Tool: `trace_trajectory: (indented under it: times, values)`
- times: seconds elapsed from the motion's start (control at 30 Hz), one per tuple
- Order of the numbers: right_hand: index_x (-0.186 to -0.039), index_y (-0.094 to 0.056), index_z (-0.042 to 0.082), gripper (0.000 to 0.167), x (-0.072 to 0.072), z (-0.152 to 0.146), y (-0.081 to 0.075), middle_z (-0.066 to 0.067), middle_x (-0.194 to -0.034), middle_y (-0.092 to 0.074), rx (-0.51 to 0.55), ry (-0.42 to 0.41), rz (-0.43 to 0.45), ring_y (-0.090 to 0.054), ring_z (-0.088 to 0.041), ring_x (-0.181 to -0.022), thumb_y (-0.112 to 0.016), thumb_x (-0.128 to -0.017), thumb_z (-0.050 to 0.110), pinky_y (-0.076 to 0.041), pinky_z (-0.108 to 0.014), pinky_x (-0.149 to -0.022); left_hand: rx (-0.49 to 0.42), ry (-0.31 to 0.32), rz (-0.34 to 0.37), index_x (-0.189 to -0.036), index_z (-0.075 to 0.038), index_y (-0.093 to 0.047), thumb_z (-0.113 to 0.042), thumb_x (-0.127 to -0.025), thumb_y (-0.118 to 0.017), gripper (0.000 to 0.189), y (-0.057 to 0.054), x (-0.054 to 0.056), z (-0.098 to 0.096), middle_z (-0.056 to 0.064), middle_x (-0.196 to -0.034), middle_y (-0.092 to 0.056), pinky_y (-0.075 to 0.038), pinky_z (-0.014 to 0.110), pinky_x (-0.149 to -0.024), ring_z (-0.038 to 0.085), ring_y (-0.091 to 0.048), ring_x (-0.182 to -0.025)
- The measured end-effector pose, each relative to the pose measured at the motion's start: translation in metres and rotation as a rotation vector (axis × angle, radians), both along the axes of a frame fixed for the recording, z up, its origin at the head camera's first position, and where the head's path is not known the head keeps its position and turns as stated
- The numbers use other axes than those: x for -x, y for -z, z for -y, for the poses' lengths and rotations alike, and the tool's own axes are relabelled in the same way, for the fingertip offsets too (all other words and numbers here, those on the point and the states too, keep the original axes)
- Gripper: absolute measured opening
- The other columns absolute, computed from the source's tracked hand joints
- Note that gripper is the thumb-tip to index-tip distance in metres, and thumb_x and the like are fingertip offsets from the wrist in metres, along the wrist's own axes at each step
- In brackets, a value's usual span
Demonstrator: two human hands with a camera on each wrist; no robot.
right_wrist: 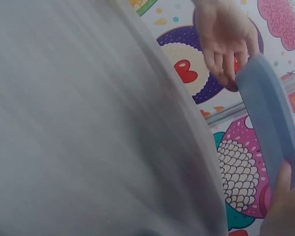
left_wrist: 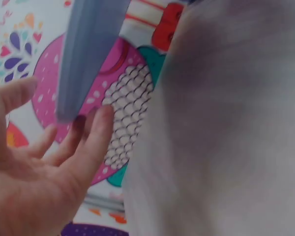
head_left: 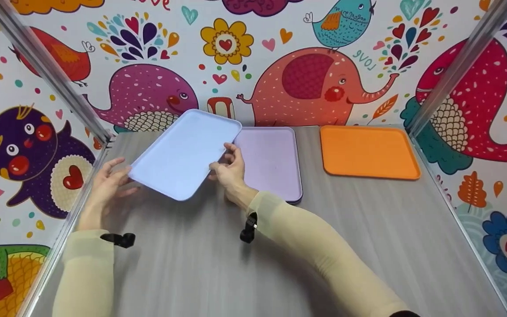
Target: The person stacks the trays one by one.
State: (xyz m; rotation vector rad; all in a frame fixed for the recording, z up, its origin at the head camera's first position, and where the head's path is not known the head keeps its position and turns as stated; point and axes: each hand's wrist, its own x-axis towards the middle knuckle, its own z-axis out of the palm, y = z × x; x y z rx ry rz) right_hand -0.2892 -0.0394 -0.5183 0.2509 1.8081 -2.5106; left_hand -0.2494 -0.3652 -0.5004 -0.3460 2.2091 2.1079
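A light blue rectangular tray (head_left: 183,154) is held tilted above the table, towards its back left. My right hand (head_left: 230,169) grips the tray's right edge, thumb on the upper face and fingers partly hidden. At the tray's left corner is my left hand (head_left: 112,182), its fingers spread. In the left wrist view, the tray's end (left_wrist: 83,73) reaches between the thumb and fingers of that hand (left_wrist: 44,182), which are not closed around it. The right wrist view catches the tray's underside (right_wrist: 270,118) and the right thumb side (right_wrist: 285,201).
A lilac tray (head_left: 273,163) lies on the grey table (head_left: 183,264) to the right of the blue one, a darker edge showing beneath it. Farther right lies an orange tray (head_left: 370,152). Patterned walls and metal posts (head_left: 456,75) bound the table.
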Motion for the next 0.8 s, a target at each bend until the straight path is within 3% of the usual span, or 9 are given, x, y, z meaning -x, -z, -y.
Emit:
trace_trajectory:
  times: [0.1, 0.2, 0.37, 0.47, 0.67, 0.8]
  values:
    - [-0.15, -0.06, 0.015, 0.078, 0.002, -0.005, 0.003, -0.008, -0.116, -0.06, 0.009, -0.028, 0.014, -0.066, -0.018, -0.083, -0.071, -0.08, -0.018, -0.064, -0.029, -0.057, -0.02, 0.09, 0.022, -0.153, -0.029, -0.053, -0.032, -0.114, -0.066, 0.041, -0.001, 0.001, 0.013, -0.018, -0.119, -0.073, -0.069, 0.028, -0.085, 0.003, -0.079, -0.101]
    - [-0.149, -0.062, 0.014, 0.077, 0.004, -0.008, 0.006, -0.006, -0.113, -0.06, 0.024, -0.079, 0.03, -0.066, -0.018, -0.082, -0.071, -0.079, -0.018, -0.062, -0.028, -0.055, -0.113, 0.151, 0.041, -0.146, -0.031, -0.06, -0.033, -0.115, -0.065, 0.031, -0.002, 0.0, 0.02, -0.015, -0.125, -0.074, -0.068, 0.029, -0.085, 0.008, -0.08, -0.103]
    - [-0.15, -0.064, 0.013, 0.076, 0.006, -0.015, 0.008, -0.006, -0.113, -0.068, 0.022, -0.187, 0.01, -0.068, -0.018, -0.086, -0.071, -0.08, -0.016, -0.061, -0.028, -0.053, -0.308, 0.257, -0.005, -0.147, -0.027, -0.065, -0.017, -0.118, -0.057, 0.032, -0.004, -0.004, 0.025, -0.003, -0.132, -0.078, -0.07, 0.033, -0.084, 0.016, -0.083, -0.105]
    - [-0.151, -0.063, 0.012, 0.076, 0.009, -0.021, 0.008, -0.008, -0.115, -0.071, 0.007, -0.254, -0.017, -0.07, -0.018, -0.089, -0.071, -0.08, -0.015, -0.062, -0.03, -0.056, -0.364, 0.331, -0.045, -0.153, -0.025, -0.062, -0.007, -0.118, -0.05, 0.041, -0.005, -0.005, 0.025, 0.001, -0.134, -0.079, -0.07, 0.034, -0.086, 0.017, -0.083, -0.107]
    - [-0.155, -0.061, 0.011, 0.078, 0.015, -0.034, 0.007, -0.006, -0.114, -0.071, -0.01, -0.353, -0.054, -0.07, -0.018, -0.091, -0.069, -0.081, -0.015, -0.062, -0.031, -0.058, -0.31, 0.381, -0.066, -0.156, -0.022, -0.061, 0.0, -0.116, -0.051, 0.047, -0.004, -0.001, 0.014, 0.001, -0.13, -0.081, -0.07, 0.033, -0.086, 0.016, -0.083, -0.106]
    - [-0.156, -0.06, 0.009, 0.079, 0.018, -0.042, 0.007, -0.006, -0.114, -0.071, -0.026, -0.38, -0.053, -0.07, -0.019, -0.092, -0.068, -0.082, -0.016, -0.061, -0.03, -0.058, -0.27, 0.366, -0.054, -0.151, -0.022, -0.065, 0.006, -0.112, -0.055, 0.049, -0.001, 0.002, 0.006, 0.0, -0.126, -0.08, -0.07, 0.034, -0.085, 0.015, -0.083, -0.102]
